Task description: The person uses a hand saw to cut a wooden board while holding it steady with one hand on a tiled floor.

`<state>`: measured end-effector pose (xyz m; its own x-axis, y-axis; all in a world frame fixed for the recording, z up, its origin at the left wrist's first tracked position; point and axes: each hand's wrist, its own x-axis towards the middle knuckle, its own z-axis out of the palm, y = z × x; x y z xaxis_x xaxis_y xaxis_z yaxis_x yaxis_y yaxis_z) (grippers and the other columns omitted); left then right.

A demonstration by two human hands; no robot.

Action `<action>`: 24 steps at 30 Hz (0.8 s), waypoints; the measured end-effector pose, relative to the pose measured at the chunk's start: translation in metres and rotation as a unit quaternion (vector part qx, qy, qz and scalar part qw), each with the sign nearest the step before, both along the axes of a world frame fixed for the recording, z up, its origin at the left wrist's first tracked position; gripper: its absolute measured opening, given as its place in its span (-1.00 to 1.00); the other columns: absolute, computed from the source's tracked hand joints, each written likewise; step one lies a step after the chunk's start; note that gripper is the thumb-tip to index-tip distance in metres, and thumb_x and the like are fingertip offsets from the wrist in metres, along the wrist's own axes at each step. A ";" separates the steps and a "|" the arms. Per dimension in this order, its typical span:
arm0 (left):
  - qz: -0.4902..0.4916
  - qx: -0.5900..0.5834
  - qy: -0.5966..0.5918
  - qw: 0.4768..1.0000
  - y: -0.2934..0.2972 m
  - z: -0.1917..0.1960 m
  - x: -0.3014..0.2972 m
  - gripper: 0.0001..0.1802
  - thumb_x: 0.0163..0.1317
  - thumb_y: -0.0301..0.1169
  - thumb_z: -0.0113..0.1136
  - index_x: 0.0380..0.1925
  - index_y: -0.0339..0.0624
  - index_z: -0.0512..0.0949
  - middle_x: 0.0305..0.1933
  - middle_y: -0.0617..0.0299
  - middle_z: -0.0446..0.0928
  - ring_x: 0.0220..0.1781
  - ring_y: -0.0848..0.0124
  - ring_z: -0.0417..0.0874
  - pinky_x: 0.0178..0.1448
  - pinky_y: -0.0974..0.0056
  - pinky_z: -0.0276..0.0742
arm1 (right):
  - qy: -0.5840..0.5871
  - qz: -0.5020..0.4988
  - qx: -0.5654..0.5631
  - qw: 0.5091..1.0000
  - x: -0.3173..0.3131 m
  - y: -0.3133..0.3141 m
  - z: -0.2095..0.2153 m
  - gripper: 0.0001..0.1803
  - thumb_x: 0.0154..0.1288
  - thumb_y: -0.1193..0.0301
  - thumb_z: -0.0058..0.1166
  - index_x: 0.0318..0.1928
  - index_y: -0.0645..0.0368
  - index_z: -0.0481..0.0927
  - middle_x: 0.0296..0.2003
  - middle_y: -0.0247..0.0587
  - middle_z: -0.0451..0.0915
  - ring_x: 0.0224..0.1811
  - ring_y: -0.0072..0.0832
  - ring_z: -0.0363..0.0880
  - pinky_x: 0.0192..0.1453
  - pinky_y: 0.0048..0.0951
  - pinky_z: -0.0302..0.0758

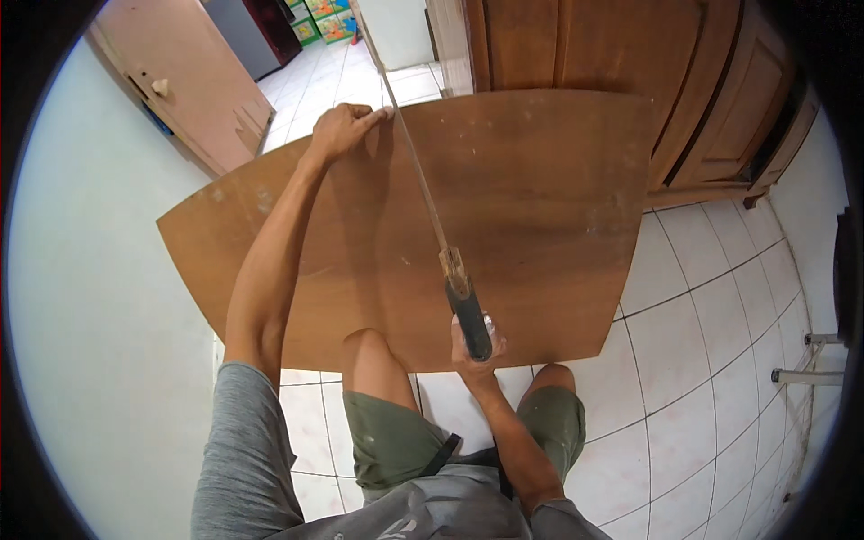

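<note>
A wide brown wooden board [531, 198], looking like plywood, stretches out in front of my knees. My right hand [477, 346] is closed around the dark handle of a hand saw [423, 184]. The saw's long blade, seen almost edge-on, points away from me over the board and past its far edge. At that far edge, my left hand [340, 133] has its fingers bent against the board, with the thumb stretched toward the blade. Whether the blade's teeth touch the wood cannot be made out. The undersides of the left fingers are partly hidden.
Wooden cabinets [594, 45] stand behind the board at the far right. A worn pink door [171, 72] stands at the far left, beside a pale wall [90, 261]. White floor tiles [702, 360] surround the board. Metal legs [805, 376] jut in at the right.
</note>
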<state>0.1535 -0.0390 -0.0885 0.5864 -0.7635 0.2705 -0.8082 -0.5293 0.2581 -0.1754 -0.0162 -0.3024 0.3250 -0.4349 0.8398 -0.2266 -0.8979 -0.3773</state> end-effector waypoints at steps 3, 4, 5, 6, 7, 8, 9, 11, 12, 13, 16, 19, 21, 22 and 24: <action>-0.009 -0.010 0.032 0.999 0.001 -0.007 -0.004 -0.36 0.16 0.29 -0.03 -0.37 -0.05 0.71 -0.54 0.07 0.61 -0.35 0.12 0.65 -0.24 0.13 0.48 | -0.080 0.060 0.129 0.987 0.005 0.007 0.000 -0.82 0.02 0.55 0.27 -0.44 0.23 0.47 -0.58 -0.18 0.48 -0.62 -0.27 0.49 -0.51 -0.34 0.42; -0.008 -0.023 0.036 0.999 0.002 -0.009 -0.004 -0.35 0.16 0.29 -0.04 -0.37 -0.06 0.70 -0.54 0.07 0.61 -0.34 0.11 0.65 -0.23 0.11 0.48 | -0.169 0.120 0.261 0.943 0.008 0.011 0.000 -0.82 0.02 0.56 0.26 -0.44 0.24 0.47 -0.58 -0.18 0.48 -0.63 -0.27 0.49 -0.51 -0.35 0.42; -0.012 -0.025 0.039 0.999 0.001 -0.010 -0.003 -0.35 0.16 0.29 -0.04 -0.37 -0.06 0.70 -0.54 0.07 0.61 -0.34 0.11 0.65 -0.23 0.11 0.48 | -0.167 0.116 0.259 0.944 0.009 0.015 -0.004 -0.82 0.02 0.56 0.26 -0.44 0.24 0.47 -0.58 -0.18 0.48 -0.63 -0.27 0.49 -0.51 -0.35 0.42; -0.020 -0.016 0.004 1.000 -0.001 -0.009 -0.003 -0.35 0.16 0.29 -0.05 -0.38 -0.06 0.70 -0.54 0.07 0.61 -0.33 0.10 0.65 -0.22 0.09 0.48 | -0.126 0.078 0.208 0.967 0.008 0.018 -0.005 -0.83 0.02 0.57 0.26 -0.45 0.24 0.48 -0.58 -0.18 0.48 -0.63 -0.28 0.49 -0.51 -0.35 0.41; -0.027 -0.008 -0.031 0.999 -0.001 -0.009 -0.004 -0.34 0.17 0.29 -0.06 -0.39 -0.07 0.70 -0.54 0.06 0.61 -0.32 0.09 0.64 -0.21 0.08 0.49 | -0.084 0.040 0.156 0.983 0.009 0.022 -0.006 -0.84 0.03 0.57 0.25 -0.46 0.24 0.48 -0.58 -0.18 0.48 -0.63 -0.28 0.49 -0.52 -0.36 0.40; -0.026 -0.012 -0.027 0.999 0.000 -0.009 -0.004 -0.34 0.17 0.29 -0.06 -0.39 -0.07 0.70 -0.54 0.06 0.61 -0.32 0.09 0.64 -0.21 0.08 0.49 | -0.080 0.040 0.152 0.984 0.011 0.027 -0.006 -0.84 0.03 0.57 0.25 -0.46 0.24 0.48 -0.58 -0.18 0.48 -0.63 -0.28 0.49 -0.52 -0.36 0.40; -0.030 -0.023 -0.031 0.999 0.000 -0.009 -0.004 -0.34 0.17 0.29 -0.07 -0.39 -0.07 0.70 -0.54 0.05 0.61 -0.32 0.07 0.64 -0.19 0.06 0.49 | -0.096 0.038 0.189 0.976 0.013 0.032 -0.002 -0.86 0.04 0.50 0.26 -0.45 0.22 0.53 -0.58 -0.18 0.52 -0.64 -0.27 0.50 -0.52 -0.31 0.38; -0.029 -0.033 -0.037 0.998 -0.001 -0.009 -0.006 -0.35 0.19 0.27 -0.09 -0.39 -0.07 0.70 -0.50 0.05 0.62 -0.29 0.05 0.64 -0.14 0.04 0.51 | -0.107 0.034 0.219 0.969 0.014 0.038 0.007 -0.86 0.06 0.43 0.28 -0.45 0.20 0.57 -0.59 -0.19 0.56 -0.64 -0.26 0.51 -0.52 -0.26 0.36; -0.028 -0.040 -0.032 0.998 0.000 -0.011 -0.005 -0.35 0.19 0.27 -0.09 -0.39 -0.07 0.70 -0.50 0.05 0.62 -0.29 0.05 0.64 -0.14 0.04 0.51 | -0.115 0.041 0.228 0.966 0.016 0.041 0.013 -0.85 0.06 0.43 0.28 -0.45 0.20 0.57 -0.60 -0.20 0.56 -0.65 -0.28 0.51 -0.53 -0.26 0.36; -0.036 -0.043 -0.041 0.998 0.001 -0.011 -0.003 -0.36 0.20 0.26 -0.09 -0.38 -0.06 0.70 -0.49 0.06 0.62 -0.28 0.05 0.64 -0.13 0.03 0.51 | -0.123 0.049 0.236 0.963 0.016 0.044 0.019 -0.85 0.06 0.44 0.29 -0.45 0.20 0.57 -0.62 -0.21 0.56 -0.65 -0.29 0.51 -0.53 -0.26 0.35; -0.042 -0.053 -0.038 0.997 0.005 -0.014 0.003 -0.37 0.22 0.24 -0.11 -0.38 -0.03 0.70 -0.46 0.06 0.63 -0.26 0.04 0.64 -0.12 0.01 0.51 | -0.083 0.013 0.211 0.974 0.009 0.058 0.042 -0.85 0.06 0.45 0.28 -0.47 0.23 0.56 -0.64 -0.22 0.55 -0.67 -0.30 0.50 -0.53 -0.29 0.36; -0.065 -0.062 -0.047 0.995 0.007 -0.014 0.000 -0.39 0.25 0.21 -0.13 -0.43 -0.07 0.66 -0.54 0.05 0.57 -0.33 0.01 0.61 -0.17 -0.02 0.46 | -0.095 0.051 0.279 0.954 0.006 0.064 0.048 -0.85 0.05 0.46 0.28 -0.46 0.23 0.56 -0.64 -0.24 0.55 -0.68 -0.31 0.49 -0.54 -0.31 0.35; -0.061 -0.070 -0.050 0.994 0.005 -0.014 -0.005 -0.38 0.25 0.21 -0.14 -0.41 -0.07 0.66 -0.53 0.05 0.58 -0.32 0.01 0.61 -0.16 -0.02 0.47 | -0.068 0.031 0.234 0.969 0.005 0.063 0.052 -0.86 0.05 0.47 0.28 -0.46 0.23 0.56 -0.64 -0.25 0.55 -0.69 -0.32 0.49 -0.53 -0.32 0.36; -0.058 -0.072 -0.052 0.994 0.005 -0.016 -0.005 -0.38 0.25 0.22 -0.14 -0.40 -0.07 0.67 -0.52 0.04 0.58 -0.31 0.01 0.61 -0.15 -0.01 0.48 | -0.043 0.011 0.194 0.980 0.005 0.063 0.051 -0.86 0.05 0.47 0.28 -0.46 0.23 0.56 -0.64 -0.26 0.56 -0.70 -0.33 0.49 -0.52 -0.34 0.37; -0.051 -0.072 -0.055 0.995 0.004 -0.016 -0.004 -0.37 0.25 0.22 -0.15 -0.39 -0.07 0.67 -0.52 0.04 0.59 -0.29 0.01 0.62 -0.14 -0.02 0.48 | -0.049 0.022 0.185 0.981 0.011 0.061 0.049 -0.87 0.06 0.48 0.27 -0.46 0.23 0.56 -0.64 -0.24 0.55 -0.71 -0.34 0.47 -0.52 -0.35 0.38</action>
<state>0.1498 -0.0346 -0.1048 0.4690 -0.7660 0.4397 -0.8832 -0.4072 0.2327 -0.1647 0.0445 -0.2537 0.2753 -0.7040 0.6546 -0.1373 -0.7027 -0.6981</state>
